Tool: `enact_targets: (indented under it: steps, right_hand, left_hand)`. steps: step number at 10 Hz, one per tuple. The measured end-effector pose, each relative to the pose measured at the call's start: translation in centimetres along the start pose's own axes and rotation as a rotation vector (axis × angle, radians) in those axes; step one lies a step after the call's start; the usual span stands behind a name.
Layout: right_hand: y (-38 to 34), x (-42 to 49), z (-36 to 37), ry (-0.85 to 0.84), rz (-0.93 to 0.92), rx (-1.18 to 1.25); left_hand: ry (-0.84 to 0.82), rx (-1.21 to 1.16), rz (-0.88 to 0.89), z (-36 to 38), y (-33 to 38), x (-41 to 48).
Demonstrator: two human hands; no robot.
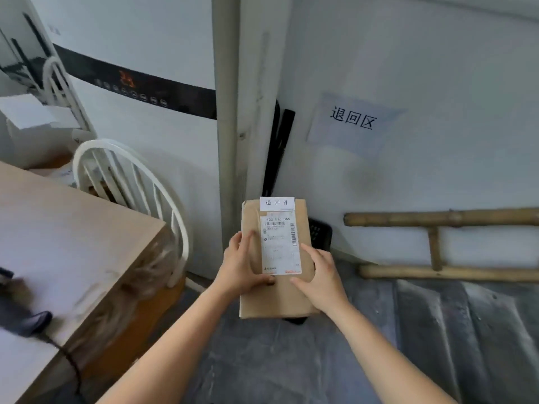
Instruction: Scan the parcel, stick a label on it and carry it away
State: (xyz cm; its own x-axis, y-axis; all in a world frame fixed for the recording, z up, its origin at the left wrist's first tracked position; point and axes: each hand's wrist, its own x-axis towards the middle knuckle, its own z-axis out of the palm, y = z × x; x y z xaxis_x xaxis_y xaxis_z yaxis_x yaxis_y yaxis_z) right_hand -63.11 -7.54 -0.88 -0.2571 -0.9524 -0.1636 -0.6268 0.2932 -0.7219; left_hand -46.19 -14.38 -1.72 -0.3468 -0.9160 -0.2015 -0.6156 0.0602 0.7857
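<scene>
A brown cardboard parcel [304,225] is held out in front of me, above the grey floor and near the wall corner. A white shipping label with barcodes [280,243] covers its top face, and a small white label with printed characters [277,203] is stuck at its far edge. My left hand [240,263] grips the parcel's left side, thumb on top. My right hand [320,275] holds the right side with fingers spread over the top face. A dark scanner [30,322] lies on the table at the left, its cable trailing off the edge.
A wooden table [73,228] fills the left, with a white chair [131,182] behind it. A paper sign with characters [353,122] hangs on the wall ahead. A bamboo ladder [437,243] lies along the right wall. A black basket [319,233] sits behind the parcel.
</scene>
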Motion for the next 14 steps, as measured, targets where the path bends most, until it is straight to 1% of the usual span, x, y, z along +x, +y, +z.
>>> enact_targets:
  steps: [1, 2, 3, 4, 5, 6, 8, 9, 10, 11, 12, 13, 14]
  right_hand:
    - [3.3, 1.8, -1.2, 0.027, 0.092, 0.027]
    - [6.4, 4.4, -1.0, 0.052, 0.147, 0.077]
    - [10.7, 7.8, 0.7, 0.078, 0.211, 0.106]
    - [15.6, 12.2, 3.7, 0.125, 0.266, 0.184]
    - [20.8, 16.6, 7.5, 0.138, 0.314, 0.223]
    - [26.1, 21.4, 10.9, 0.170, 0.328, 0.257]
    - [34.2, 27.9, 17.6, 0.195, 0.312, 0.268]
    - [36.8, 30.7, 20.1, 0.200, 0.302, 0.275]
    - [38.4, 32.8, 21.8, 0.217, 0.297, 0.268]
    - [39.8, 34.3, 23.1, 0.241, 0.345, 0.270]
    - [41.0, 34.5, 24.3, 0.196, 0.410, 0.243]
    - [41.8, 33.9, 24.7, 0.161, 0.438, 0.217]
    - [40.7, 32.5, 23.7, 0.149, 0.399, 0.170]
  left_hand:
    - [-0.086, 0.056, 0.011, 3.0, 1.3, 3.4]
    - [-0.165, 0.098, 0.038, 5.8, 1.1, 7.7]
    - [-0.222, 0.155, 0.058, 9.5, -1.1, 12.5]
    - [-0.239, 0.178, 0.072, 14.1, -4.5, 17.9]
    - [-0.249, 0.216, 0.053, 19.1, -9.1, 23.2]
    - [-0.270, 0.218, 0.062, 23.7, -14.2, 29.1]
    - [-0.289, 0.301, 0.128, 29.9, -22.0, 37.0]
    - [-0.300, 0.318, 0.146, 31.9, -24.9, 39.8]
    - [-0.349, 0.345, 0.180, 33.2, -26.5, 41.8]
    - [-0.383, 0.345, 0.160, 34.4, -27.9, 43.0]
    - [-0.455, 0.426, 0.152, 35.9, -29.0, 42.5]
    - [-0.485, 0.507, 0.105, 37.0, -30.0, 41.4]
    - [-0.440, 0.532, 0.065, 35.8, -29.3, 39.9]
